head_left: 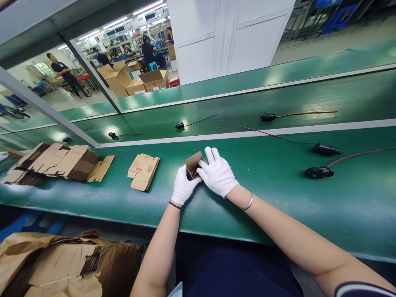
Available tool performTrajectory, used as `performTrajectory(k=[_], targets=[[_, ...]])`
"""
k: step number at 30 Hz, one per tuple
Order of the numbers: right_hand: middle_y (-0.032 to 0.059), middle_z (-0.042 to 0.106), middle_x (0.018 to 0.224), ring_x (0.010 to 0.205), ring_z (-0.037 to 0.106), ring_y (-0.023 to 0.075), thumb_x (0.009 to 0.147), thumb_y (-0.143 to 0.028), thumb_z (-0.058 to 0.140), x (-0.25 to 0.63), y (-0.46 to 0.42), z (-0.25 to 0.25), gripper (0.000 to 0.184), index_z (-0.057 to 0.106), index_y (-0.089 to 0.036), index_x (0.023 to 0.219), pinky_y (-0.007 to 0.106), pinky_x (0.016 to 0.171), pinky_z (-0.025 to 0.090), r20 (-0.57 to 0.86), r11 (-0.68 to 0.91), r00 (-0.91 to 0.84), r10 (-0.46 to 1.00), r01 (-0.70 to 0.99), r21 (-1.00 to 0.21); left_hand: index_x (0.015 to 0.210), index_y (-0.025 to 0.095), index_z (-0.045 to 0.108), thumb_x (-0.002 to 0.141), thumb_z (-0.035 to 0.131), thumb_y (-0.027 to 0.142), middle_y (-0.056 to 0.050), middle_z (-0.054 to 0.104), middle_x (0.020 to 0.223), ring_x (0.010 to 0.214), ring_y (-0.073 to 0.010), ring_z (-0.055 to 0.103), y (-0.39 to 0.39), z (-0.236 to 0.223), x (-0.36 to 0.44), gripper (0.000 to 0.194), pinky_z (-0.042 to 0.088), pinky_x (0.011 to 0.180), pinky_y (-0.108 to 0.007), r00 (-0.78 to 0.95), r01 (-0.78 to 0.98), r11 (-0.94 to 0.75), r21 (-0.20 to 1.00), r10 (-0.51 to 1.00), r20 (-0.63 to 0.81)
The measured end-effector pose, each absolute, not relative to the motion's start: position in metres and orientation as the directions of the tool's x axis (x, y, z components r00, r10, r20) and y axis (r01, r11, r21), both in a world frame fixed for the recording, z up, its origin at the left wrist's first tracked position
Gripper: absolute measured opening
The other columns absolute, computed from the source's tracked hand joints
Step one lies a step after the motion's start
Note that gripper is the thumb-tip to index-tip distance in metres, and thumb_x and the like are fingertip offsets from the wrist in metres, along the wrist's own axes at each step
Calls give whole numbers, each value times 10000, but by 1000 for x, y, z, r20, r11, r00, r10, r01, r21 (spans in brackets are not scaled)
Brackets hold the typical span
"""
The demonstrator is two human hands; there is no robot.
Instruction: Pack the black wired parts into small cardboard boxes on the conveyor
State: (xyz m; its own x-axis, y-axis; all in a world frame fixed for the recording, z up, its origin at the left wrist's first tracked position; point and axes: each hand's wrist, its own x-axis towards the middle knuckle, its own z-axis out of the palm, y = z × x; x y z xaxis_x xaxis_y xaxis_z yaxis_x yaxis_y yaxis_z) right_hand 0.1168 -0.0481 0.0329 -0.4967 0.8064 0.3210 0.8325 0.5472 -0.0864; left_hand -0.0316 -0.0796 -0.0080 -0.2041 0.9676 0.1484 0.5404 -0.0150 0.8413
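Observation:
A small cardboard box (194, 160) with its flap raised is between my two white-gloved hands, above the green bench. My left hand (183, 185) is wrapped round its lower left side. My right hand (218, 172) grips the box's right side, its thumb and a finger at the opening and two other fingers stretched past the edge. A bit of red wire (196, 175) shows inside the opening; what else the box contains is hidden. To the left lies a small stack of flat cardboard boxes (144, 170).
More flattened boxes (66, 161) are piled at the left. Two black cylindrical parts with red wires (319, 171) lie at the right. Similar wired parts (268, 117) rest on the strip behind a pale rail (216, 134). A brown bag of folded cardboard (117, 264) stands below, lower left.

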Motion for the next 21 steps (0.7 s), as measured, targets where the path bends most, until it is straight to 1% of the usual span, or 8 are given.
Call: performTrajectory(k=[2,5,7,10,11,14,17,21], targets=[[185,286,1461,1306,250,385,906,-434,418,114,-42,35,383,619,-167,1094,454,898,358,255,543,-506,824,834,-100,1154,184,513,633,767,273,-81,579,1099,1011,-228,582,-78,-9,-33,586,478,850,-367,-214,543,-15,839,964,156],[159,349,1422,1197,400,316,926,-454,364,110,-35,38,404,652,-179,992,400,837,409,171,571,-551,817,814,-105,1161,179,512,638,758,261,-90,574,1123,1011,-223,582,-75,-11,-36,584,472,865,-371,-222,537,-24,844,960,169],[154,383,1391,1120,465,273,926,-456,367,111,-35,39,397,632,-185,1046,368,810,425,181,607,-584,791,786,-116,1169,175,509,657,740,244,-95,580,1130,1003,-218,589,-73,-10,-38,567,475,866,-369,-222,514,-26,857,961,163],[153,402,1372,1123,474,267,899,-468,431,116,-38,36,402,576,-190,1152,354,822,424,252,669,-630,735,735,-113,1200,181,495,679,714,221,-97,591,1150,1034,-227,588,-70,-7,-41,566,472,894,-386,-208,502,-37,864,965,162],[151,430,1349,1111,488,264,894,-451,451,118,-39,34,386,572,-192,1153,346,814,424,239,666,-631,738,738,-108,1219,185,482,686,704,212,-97,590,1166,1056,-231,582,-70,-7,-42,578,465,912,-395,-196,505,-47,862,966,167],[116,591,1135,951,583,223,905,-334,451,119,-34,27,274,583,-209,1110,303,730,423,109,600,-590,800,794,-100,1317,182,393,713,662,192,-124,530,1283,1173,-245,519,-71,-9,-43,661,412,999,-427,-201,547,-66,835,957,207],[90,650,958,841,619,205,916,-273,427,115,-7,26,258,571,-215,1122,285,672,410,70,541,-537,841,836,-93,1385,157,304,748,625,221,-159,428,1387,1273,-257,426,-73,-17,-44,716,330,1076,-451,-247,636,-46,770,934,260],[139,652,965,864,628,220,921,-249,413,114,63,38,250,579,-165,1088,301,681,406,104,425,-417,903,902,-76,1321,172,428,800,556,252,-132,514,1313,1242,-252,457,-79,-28,-44,543,361,1058,-456,-174,725,-56,686,950,261]])
